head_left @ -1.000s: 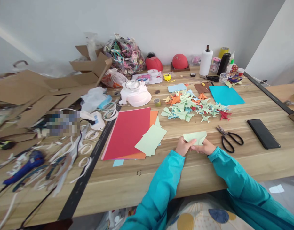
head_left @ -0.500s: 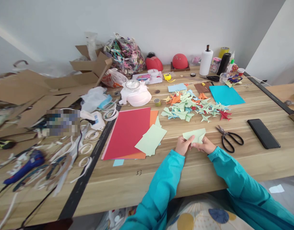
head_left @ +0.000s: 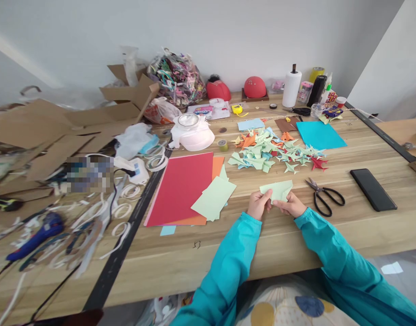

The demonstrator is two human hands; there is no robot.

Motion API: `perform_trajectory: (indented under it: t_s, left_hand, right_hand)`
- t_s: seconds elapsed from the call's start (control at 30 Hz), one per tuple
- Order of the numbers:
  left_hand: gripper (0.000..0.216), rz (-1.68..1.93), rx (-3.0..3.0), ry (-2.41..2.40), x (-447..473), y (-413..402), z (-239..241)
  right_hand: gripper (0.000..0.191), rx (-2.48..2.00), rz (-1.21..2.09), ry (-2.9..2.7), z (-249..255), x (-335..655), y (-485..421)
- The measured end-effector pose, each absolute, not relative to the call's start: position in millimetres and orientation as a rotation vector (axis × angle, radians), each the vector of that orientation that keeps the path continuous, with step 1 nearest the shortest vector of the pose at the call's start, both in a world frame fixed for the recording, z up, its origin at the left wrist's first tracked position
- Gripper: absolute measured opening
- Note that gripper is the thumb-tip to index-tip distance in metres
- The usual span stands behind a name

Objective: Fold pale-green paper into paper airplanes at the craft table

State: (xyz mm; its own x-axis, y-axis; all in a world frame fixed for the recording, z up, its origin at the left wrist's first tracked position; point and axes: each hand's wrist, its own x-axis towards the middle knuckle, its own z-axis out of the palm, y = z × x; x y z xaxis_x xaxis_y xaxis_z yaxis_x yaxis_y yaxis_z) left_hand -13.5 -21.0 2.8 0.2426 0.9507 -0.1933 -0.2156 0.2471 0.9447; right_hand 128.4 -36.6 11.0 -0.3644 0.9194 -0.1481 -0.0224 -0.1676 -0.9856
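A pale green sheet of paper [head_left: 278,190], partly folded, is held up just above the table. My left hand [head_left: 258,204] pinches its left side between thumb and fingers. On the lower right, my right hand [head_left: 290,205] is closed on the same paper, its thumb lying over a folded part. Behind the hands lies a pile of folded paper pieces [head_left: 262,147] in green, orange, blue and red. Black-handled scissors [head_left: 325,194] rest right of my right hand. Left of my left hand, flat pale green sheets [head_left: 213,198] overlap a large red sheet [head_left: 185,190].
A black phone [head_left: 373,189] lies at the right. Turquoise paper [head_left: 321,134] sits behind the scissors. White straps, a blue glue gun [head_left: 38,235] and cardboard [head_left: 58,131] crowd the left side. Along the wall stand a white cylinder [head_left: 291,88] and a red dome [head_left: 255,87].
The left thumb has shifted slightly left along the pale green paper. The paper's right part sits a little higher. Both hands keep their grip; the table things are unmoved.
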Motion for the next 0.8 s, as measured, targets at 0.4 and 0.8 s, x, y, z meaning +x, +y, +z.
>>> perform_trajectory:
  t_s: [0.4,0.8]
  left_hand:
    - [0.053,1.116,0.911,1.025,-15,-18,4]
    - [0.036,1.104,0.926,0.971,-17,-19,9]
  right_hand:
    - [0.040,-1.107,1.624,-1.375,13,128,-38]
    - [0.047,-1.143,1.596,-1.332,5,131,-36]
